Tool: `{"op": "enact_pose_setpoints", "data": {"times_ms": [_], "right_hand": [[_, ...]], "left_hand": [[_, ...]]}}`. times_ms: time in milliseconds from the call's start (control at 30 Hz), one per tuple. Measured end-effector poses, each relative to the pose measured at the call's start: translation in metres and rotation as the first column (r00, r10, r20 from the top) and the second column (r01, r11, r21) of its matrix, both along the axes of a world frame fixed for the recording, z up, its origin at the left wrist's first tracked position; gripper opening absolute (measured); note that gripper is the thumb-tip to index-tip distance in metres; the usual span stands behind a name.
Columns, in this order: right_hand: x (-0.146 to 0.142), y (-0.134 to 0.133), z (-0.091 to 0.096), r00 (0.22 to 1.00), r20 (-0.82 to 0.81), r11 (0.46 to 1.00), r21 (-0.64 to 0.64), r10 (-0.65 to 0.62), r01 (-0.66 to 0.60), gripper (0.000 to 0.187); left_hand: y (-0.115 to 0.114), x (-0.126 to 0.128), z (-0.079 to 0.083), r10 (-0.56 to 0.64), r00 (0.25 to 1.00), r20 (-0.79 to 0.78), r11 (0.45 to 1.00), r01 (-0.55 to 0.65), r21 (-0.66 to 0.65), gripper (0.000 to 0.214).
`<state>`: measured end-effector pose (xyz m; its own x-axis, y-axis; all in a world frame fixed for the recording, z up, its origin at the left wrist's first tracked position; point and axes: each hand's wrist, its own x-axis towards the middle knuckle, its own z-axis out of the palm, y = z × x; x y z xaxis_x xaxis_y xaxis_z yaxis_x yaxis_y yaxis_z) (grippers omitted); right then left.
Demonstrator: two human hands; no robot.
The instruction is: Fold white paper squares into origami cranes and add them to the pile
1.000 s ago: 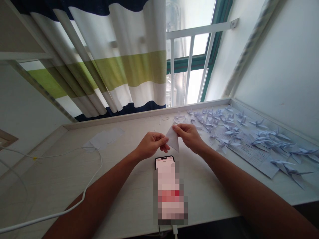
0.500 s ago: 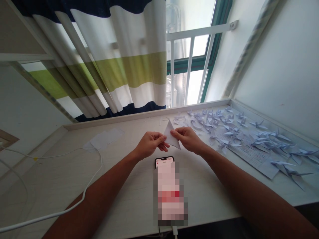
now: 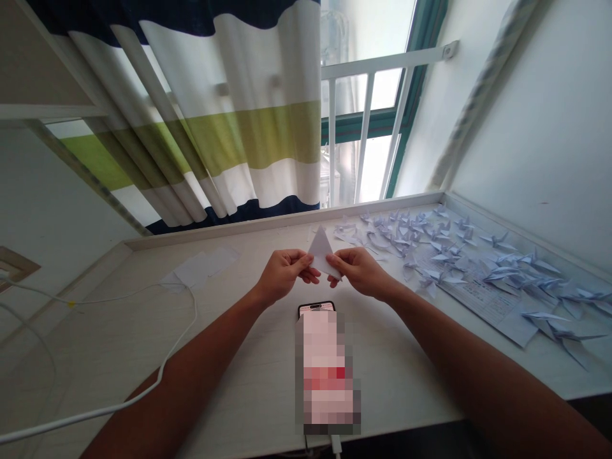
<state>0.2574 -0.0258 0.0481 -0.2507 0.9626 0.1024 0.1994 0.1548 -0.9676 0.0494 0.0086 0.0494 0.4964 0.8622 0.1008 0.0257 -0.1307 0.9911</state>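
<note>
Above the desk, a small white piece of folded paper [image 3: 322, 247] is held with a pointed tip facing away from me. My left hand [image 3: 285, 274] pinches its left edge between thumb and fingers. On the opposite edge, my right hand [image 3: 358, 271] grips the paper with the thumb on top and fingers curled beneath. The lower part of the paper is partly covered by my fingers. Just below my hands lies a phone [image 3: 316, 307] with its screen lit and mostly blurred out.
Many folded paper cranes [image 3: 406, 233] spread over the right of the desk [image 3: 239, 382], some on a printed sheet [image 3: 497, 306]. Flat paper squares [image 3: 194, 269] lie at left. A white cable [image 3: 179, 341] loops over my left forearm. A curtain [image 3: 248, 134] hangs behind.
The folded paper has shifted slightly left and turned a little in my fingers. My right hand has its fingers further under the lower edge. Both hands still hold it.
</note>
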Motion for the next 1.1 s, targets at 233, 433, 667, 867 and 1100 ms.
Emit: {"op": "enact_pose_setpoints", "data": {"times_ms": [233,433,667,867,1100], "right_hand": [[0.003,0.001,-0.003,0.996,0.088,1.000,0.020,0.016,-0.018,0.055],[0.002,-0.002,-0.001,0.983,0.163,0.996,0.036,-0.084,0.079,0.062],[0.008,0.000,0.008,0.972,0.065,0.963,0.166,-0.226,0.213,0.067],[0.007,0.003,0.029,0.969,-0.172,0.978,0.083,-0.174,0.191,0.067],[-0.008,-0.006,0.037,0.991,0.090,0.980,0.168,0.096,-0.110,0.060]], "left_hand": [[0.000,0.000,0.003,0.033,0.999,0.008,0.999,-0.034,0.020,0.039],[-0.002,-0.002,0.009,0.087,0.996,-0.011,0.993,-0.086,0.077,0.039],[-0.004,-0.028,0.033,0.193,0.981,-0.014,0.974,-0.190,0.124,0.039],[-0.022,-0.018,0.025,0.201,0.975,0.098,0.974,-0.209,0.082,0.039],[-0.027,-0.011,0.000,0.165,0.978,0.126,0.983,-0.174,0.062,0.042]]}}
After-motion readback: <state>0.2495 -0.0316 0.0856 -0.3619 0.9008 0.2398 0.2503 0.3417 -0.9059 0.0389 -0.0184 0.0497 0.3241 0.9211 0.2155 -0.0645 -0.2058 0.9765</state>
